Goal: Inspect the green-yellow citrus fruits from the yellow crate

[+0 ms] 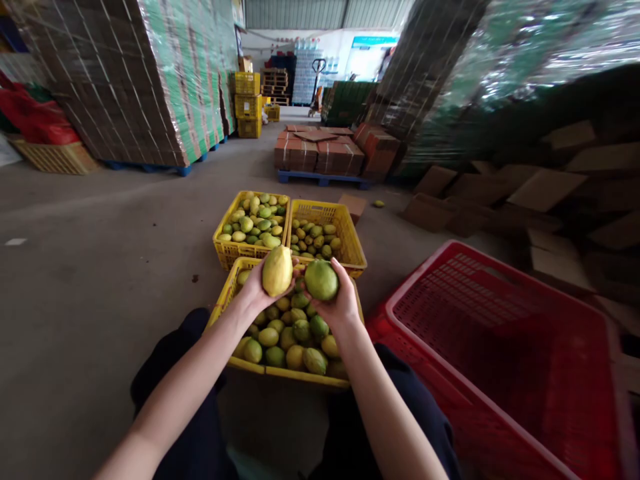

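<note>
My left hand (256, 287) is closed around a yellow papaya (277, 271), which stands upright with a faintly ridged skin. In my right hand (345, 293) sits a rounder green papaya (321, 280), gripped from its right side. Both fruits are side by side above the near yellow crate (295, 379), which holds many green and yellowish papayas (301, 331). Behind it are two more yellow crates: the left one (230, 257) is heaped with fruit, while the right one (354, 237) has fruit lower down.
A large red crate (400, 293) stands close on my right. Flattened cardboard boxes (500, 193) lie beyond it. Ahead, stacked cartons (320, 155) rest on a blue pallet (325, 179). Wrapped carton stacks (150, 80) rise at left. One loose fruit (379, 204) lies on the floor.
</note>
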`<state>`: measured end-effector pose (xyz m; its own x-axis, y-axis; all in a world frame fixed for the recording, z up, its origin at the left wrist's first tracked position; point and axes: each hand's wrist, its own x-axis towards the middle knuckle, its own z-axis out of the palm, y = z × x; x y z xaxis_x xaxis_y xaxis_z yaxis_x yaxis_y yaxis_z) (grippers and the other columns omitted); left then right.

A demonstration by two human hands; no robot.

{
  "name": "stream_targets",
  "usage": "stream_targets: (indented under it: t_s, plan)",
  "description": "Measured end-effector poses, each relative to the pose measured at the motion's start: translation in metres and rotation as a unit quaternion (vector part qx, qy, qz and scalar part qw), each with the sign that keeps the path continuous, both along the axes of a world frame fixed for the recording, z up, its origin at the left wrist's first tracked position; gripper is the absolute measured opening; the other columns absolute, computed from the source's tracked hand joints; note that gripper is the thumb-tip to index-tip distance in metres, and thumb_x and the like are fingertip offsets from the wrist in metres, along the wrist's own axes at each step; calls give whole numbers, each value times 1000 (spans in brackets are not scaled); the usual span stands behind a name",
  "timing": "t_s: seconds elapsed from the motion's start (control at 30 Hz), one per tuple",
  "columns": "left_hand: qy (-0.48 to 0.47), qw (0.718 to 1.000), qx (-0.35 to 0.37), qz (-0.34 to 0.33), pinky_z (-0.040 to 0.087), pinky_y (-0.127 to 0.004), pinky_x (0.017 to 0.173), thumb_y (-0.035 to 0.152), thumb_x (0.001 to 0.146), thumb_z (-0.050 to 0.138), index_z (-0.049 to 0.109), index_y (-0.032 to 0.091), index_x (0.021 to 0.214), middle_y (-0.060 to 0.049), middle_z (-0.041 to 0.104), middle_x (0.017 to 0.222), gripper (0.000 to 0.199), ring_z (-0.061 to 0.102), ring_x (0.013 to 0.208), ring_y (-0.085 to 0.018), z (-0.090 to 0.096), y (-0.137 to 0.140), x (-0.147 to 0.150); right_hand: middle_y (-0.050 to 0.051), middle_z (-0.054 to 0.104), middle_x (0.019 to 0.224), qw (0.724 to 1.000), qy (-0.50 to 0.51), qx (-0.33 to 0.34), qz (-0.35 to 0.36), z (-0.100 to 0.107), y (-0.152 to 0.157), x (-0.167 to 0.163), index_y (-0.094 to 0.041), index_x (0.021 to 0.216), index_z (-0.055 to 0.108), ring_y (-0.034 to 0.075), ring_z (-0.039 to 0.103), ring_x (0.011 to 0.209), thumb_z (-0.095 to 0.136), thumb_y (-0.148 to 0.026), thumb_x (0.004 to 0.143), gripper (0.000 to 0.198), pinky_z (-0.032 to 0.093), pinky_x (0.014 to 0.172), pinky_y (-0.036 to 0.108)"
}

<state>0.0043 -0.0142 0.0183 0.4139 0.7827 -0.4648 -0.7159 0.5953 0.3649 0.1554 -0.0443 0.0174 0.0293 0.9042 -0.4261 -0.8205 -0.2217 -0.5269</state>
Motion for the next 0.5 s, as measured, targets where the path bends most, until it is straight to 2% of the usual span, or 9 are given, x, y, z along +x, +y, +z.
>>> stream_targets:
  t_s: [0.07,0.17,0.27,0.37,0.5]
  plan:
    - [-16,1000,5,15,60,-27,55,31,104,36,66,15,117,-5,74,78,37,72,63,-18,1,-1,0,0,71,64,1000,0,0,-16,-2,0,0,-21,78,62,19,67,52,67,-31,78,11,56,47,29]
    - [-13,999,9,48,61,-28,56,38,100,48,67,12,116,-5,73,74,36,71,63,-18,2,-1,-2,0,71,62,998,19,-29,-44,-6,1,0,-22,77,62,20,67,51,62,-31,79,10,54,44,30]
    - [5,999,4,50,61,-27,56,37,96,57,67,11,114,-6,72,74,33,71,63,-18,3,0,-2,1,71,62,998,34,-35,-45,-14,6,0,-21,78,63,20,69,54,62,-31,81,11,60,52,32]
    - [10,999,0,40,64,-29,63,36,96,57,67,11,117,-9,75,81,34,74,69,-20,3,0,1,1,73,66,999,28,-13,-26,-25,13,-3,-21,82,65,19,70,58,64,-32,85,12,63,60,33]
    - [-7,999,-9,50,65,-33,71,35,100,52,66,11,121,-9,76,84,35,75,76,-21,2,-1,4,2,75,69,1000,-2,-19,-7,-34,16,-7,-20,88,68,20,73,63,65,-39,89,19,64,62,33]
